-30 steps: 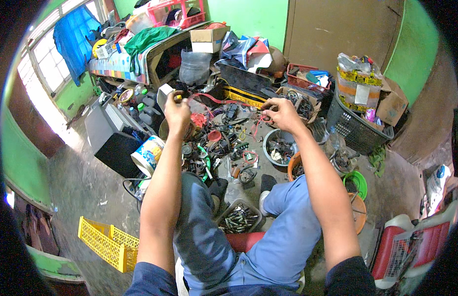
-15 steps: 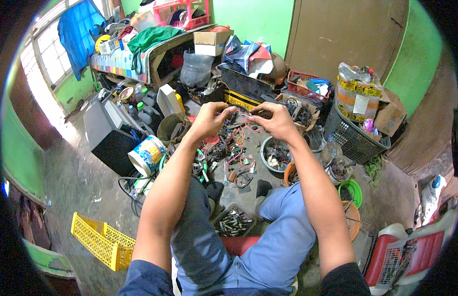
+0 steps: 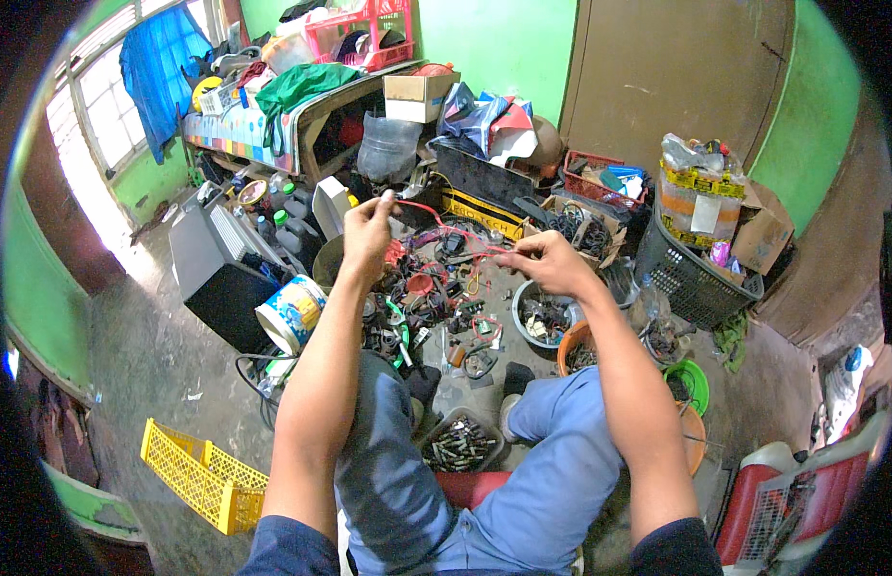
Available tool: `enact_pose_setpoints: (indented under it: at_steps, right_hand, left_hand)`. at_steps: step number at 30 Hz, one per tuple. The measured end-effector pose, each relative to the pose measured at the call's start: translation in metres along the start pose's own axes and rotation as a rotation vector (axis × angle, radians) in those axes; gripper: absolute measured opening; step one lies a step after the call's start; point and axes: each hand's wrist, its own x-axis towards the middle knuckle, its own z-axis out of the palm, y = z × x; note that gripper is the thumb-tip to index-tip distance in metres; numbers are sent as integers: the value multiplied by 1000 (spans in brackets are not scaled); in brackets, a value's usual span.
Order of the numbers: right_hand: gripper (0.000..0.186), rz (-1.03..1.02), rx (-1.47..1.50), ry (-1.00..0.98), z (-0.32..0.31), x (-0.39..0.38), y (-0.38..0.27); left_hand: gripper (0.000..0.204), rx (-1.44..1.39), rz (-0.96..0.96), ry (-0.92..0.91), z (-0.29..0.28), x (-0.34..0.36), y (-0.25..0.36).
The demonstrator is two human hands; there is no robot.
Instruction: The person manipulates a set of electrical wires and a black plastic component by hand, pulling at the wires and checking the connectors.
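Head view | left hand (image 3: pixel 369 235) raised, up-left of grey basin (image 3: pixel 517 319), pinching red wire (image 3: pixel 425 207) | right hand (image 3: pixel 550 265) tipped inward above basin, pinching too | wire's kinda slack between, left of basin

The grey floor (image 3: pixel 177 360) holds a yellow crate (image 3: pixel 242 507), a big messy pile of wires and little parts (image 3: pixel 420 285), a tub (image 3: pixel 501 442) of small shiny bits (image 3: pixel 462 444), a round grey bowl (image 3: pixel 517 322), a bright green bowl (image 3: pixel 700 386) and a tall dark basket (image 3: pixel 688 267).
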Motion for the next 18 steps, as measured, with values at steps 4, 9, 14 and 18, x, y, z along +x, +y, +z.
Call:
enact_pose_setpoints:
  at_steps: [4,9,14,18]
  right_hand:
    - [21,-148,200,185,-11,2,29]
    - [24,21,195,236,-11,-2,29]
    - [18,-80,-116,513,-30,-1,39]
    - [17,28,531,669,-36,-4,32]
  left_hand:
    - [39,-75,20,79,-12,8,-8]
    - [39,140,138,270,-20,4,2]
    - [33,357,336,279,-21,-7,19]
    - [31,505,434,204,-25,-19,39]
